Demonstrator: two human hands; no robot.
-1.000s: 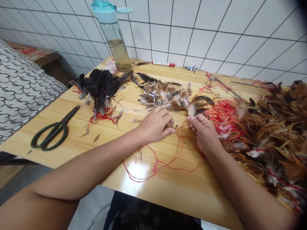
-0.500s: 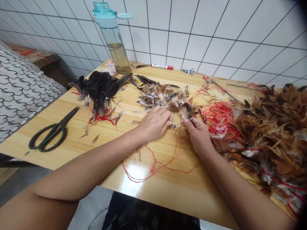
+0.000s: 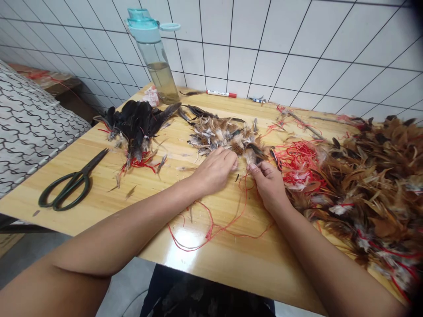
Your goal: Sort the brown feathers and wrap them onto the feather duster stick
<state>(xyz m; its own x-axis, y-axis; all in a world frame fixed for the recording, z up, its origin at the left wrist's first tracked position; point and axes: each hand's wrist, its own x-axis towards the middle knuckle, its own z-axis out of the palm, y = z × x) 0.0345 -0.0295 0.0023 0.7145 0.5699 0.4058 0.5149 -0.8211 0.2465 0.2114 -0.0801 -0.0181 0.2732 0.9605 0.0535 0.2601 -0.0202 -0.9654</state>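
Note:
Between the thumb and fingers of my right hand (image 3: pixel 270 184) is a small bunch of feathers (image 3: pixel 251 155), pale and downy at the base with dark tips. My left hand (image 3: pixel 216 174) lies just to its left, fingers curled in; anything inside them is hidden. A loose pile of brown and grey feathers (image 3: pixel 220 132) is directly beyond my left hand. Thin red string (image 3: pixel 228 226) runs from near my right fingers and loops over the table toward me. A tiny dark scrap (image 3: pixel 237 177) rests on the wood between my hands.
Green-handled scissors (image 3: pixel 74 182) and a bundle of black feathers (image 3: pixel 135 125) lie left. Behind stand a water bottle (image 3: pixel 161 77) and a red-capped marker (image 3: pixel 221 93) along the tiled wall. Red string (image 3: pixel 299 163) and a large brown feather heap (image 3: pixel 370 176) cover the right side.
The small light bits between my hands no longer show; a dark scrap lies there instead. Both hands keep nearly the same pose, and the view has shifted slightly.

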